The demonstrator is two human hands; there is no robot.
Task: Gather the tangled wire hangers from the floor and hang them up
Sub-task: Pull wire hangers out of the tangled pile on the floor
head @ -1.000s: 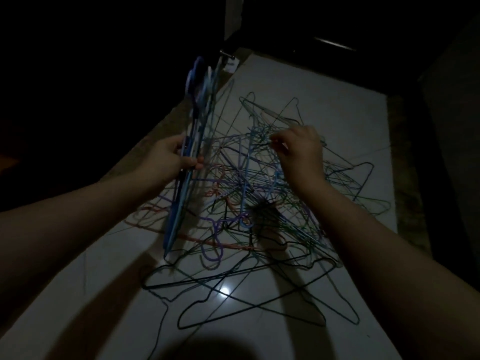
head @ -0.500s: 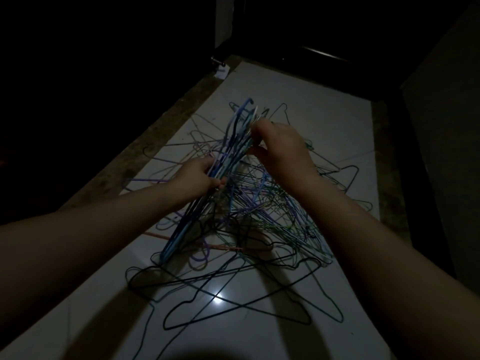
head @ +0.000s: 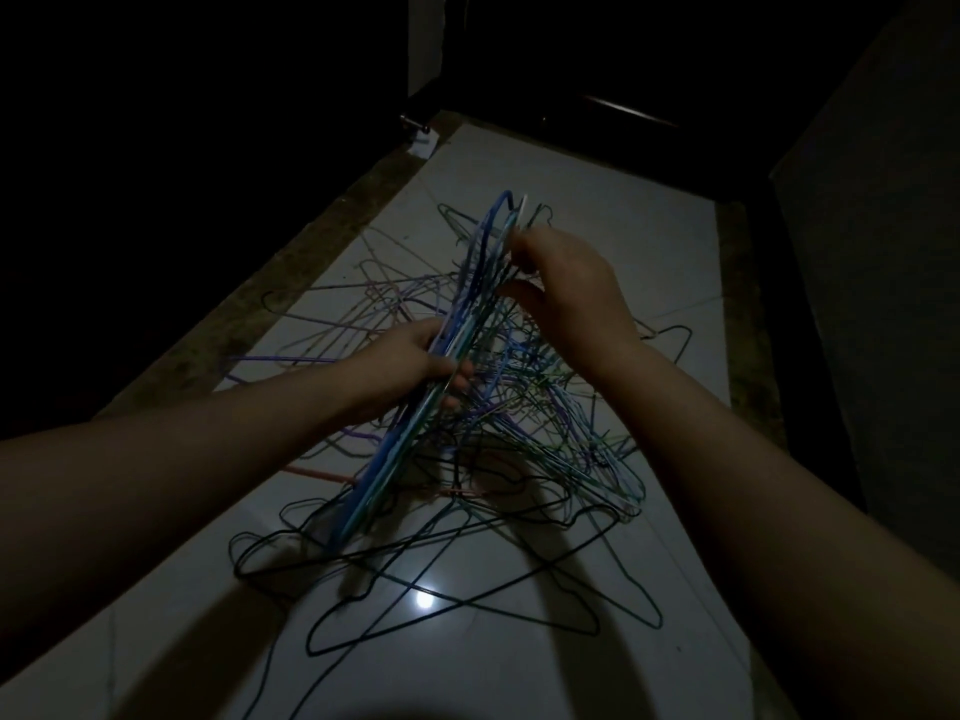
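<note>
Dim light, view from above. Gripped round its middle by the left hand (head: 410,363), a bundle of wire hangers (head: 470,283), thumb on the near side and fingers wrapped behind. Bundle tilted, lower end down among the heap, hooked upper end raised and pointing away. Mostly blue and teal wires in it, pressed flat together. At the bundle's upper part, the right hand (head: 566,288), thumb and bent fingers closed on the wires there, fingertips partly hidden among them. Beneath and around both hands, a tangled pile of hangers (head: 540,433) spread on the white tiled floor (head: 623,241): purple, green, light blue and black wires crossing one another. At the left of the pile, just beside the left forearm, a pink hanger (head: 317,474) lying flat. At the near edge, several black hangers (head: 467,579), overlapping. Among them on the tile, a small bright reflection of a light (head: 425,600). Along the left of the tiles, a brown speckled border strip (head: 291,272); at its far end, a small metal fitting (head: 413,122), darkness beyond.
</note>
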